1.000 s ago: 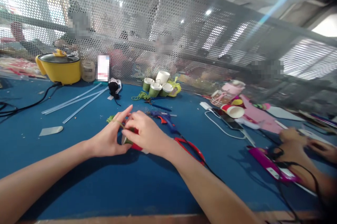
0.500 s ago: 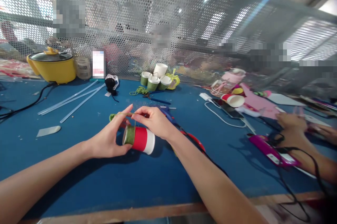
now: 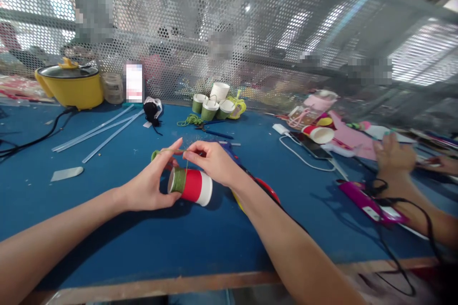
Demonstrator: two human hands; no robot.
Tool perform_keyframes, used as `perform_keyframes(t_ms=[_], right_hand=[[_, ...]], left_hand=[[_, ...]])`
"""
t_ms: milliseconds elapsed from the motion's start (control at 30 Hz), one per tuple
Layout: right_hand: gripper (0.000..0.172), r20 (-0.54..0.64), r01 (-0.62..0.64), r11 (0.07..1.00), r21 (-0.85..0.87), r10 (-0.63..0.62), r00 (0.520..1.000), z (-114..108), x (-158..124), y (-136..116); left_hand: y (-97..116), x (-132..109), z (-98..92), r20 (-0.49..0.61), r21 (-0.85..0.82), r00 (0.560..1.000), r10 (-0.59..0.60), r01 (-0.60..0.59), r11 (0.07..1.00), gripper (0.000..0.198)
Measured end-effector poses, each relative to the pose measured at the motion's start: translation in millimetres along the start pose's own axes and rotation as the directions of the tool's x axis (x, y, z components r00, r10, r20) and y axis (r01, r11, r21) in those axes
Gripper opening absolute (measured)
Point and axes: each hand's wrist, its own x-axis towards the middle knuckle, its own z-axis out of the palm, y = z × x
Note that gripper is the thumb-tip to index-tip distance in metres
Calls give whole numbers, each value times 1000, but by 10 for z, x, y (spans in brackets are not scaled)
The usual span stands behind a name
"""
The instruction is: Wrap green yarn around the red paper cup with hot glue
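A paper cup (image 3: 193, 185) lies on its side above the blue tabletop, with red covering its middle and a white band at the right end. Green yarn (image 3: 180, 179) is wound round its left end. My left hand (image 3: 153, 181) grips that wound end, thumb below and fingers behind. Between the thumb and forefinger of my right hand (image 3: 209, 159), a strand of the yarn is pinched, running down to the cup. More green yarn loops behind my left fingers, partly hidden. Beneath my right forearm lie red-handled scissors (image 3: 267, 189), partly covered.
Green-wrapped cups (image 3: 209, 110) stand at the back with pliers (image 3: 211, 131) in front. Clear glue sticks (image 3: 103, 133), a yellow electric pot (image 3: 71, 86) and a phone (image 3: 133, 83) are at left. At right are a purple box (image 3: 370, 202), a cable and another person's hand (image 3: 395, 154).
The cup and both my hands stay nearly in place, with the right hand shifted slightly right. The other person's hand at right has lifted and spread. The camera view has tilted a little.
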Motion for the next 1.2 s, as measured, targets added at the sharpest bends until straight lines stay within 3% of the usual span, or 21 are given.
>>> perform_keyframes(t_ms=[200, 400, 667, 767, 900, 1033, 1200], right_hand=[[17, 51, -36, 999, -19, 37, 998, 39, -21, 7], [18, 100, -50, 973, -225, 74, 992, 94, -29, -19], [16, 139, -87, 932, -353, 144, 980, 83, -64, -30], [15, 96, -106, 914, -392, 155, 983, 79, -76, -58], [14, 61, -106, 908, -405, 142, 988, 80, -88, -82], [15, 37, -94, 895, -437, 122, 992, 104, -101, -89], [15, 34, -60, 881, -470, 86, 996, 148, -113, -118]], left_hand=[[10, -8, -3, 8, 53, 999, 53, -54, 997, 97], [32, -5, -25, 39, 133, 993, 112, -116, 984, 95], [-16, -9, -80, 80, 189, 989, 129, -142, 972, 97], [-74, 18, -110, 58, 118, 995, 86, -92, 989, 99], [-123, 52, -116, -36, -178, 994, -100, 92, 980, 103], [-73, 55, -91, 59, -362, 971, -230, 236, 902, 100], [-10, 54, -73, 122, -350, 949, -292, 317, 882, 98]])
